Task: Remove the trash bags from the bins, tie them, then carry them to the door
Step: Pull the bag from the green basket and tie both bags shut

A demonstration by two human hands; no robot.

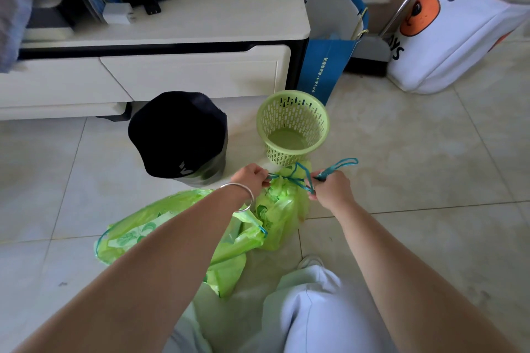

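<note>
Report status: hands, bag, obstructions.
Both hands, left and right, pulling blue drawstring tight on green bag. Green bin empty. Second bag on floor, untied. Nothing blocking.

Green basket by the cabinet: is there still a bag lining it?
No, the green basket stands bare, its slotted wall and floor showing, while both hands pull the drawstring of a green bag on the floor.
</note>
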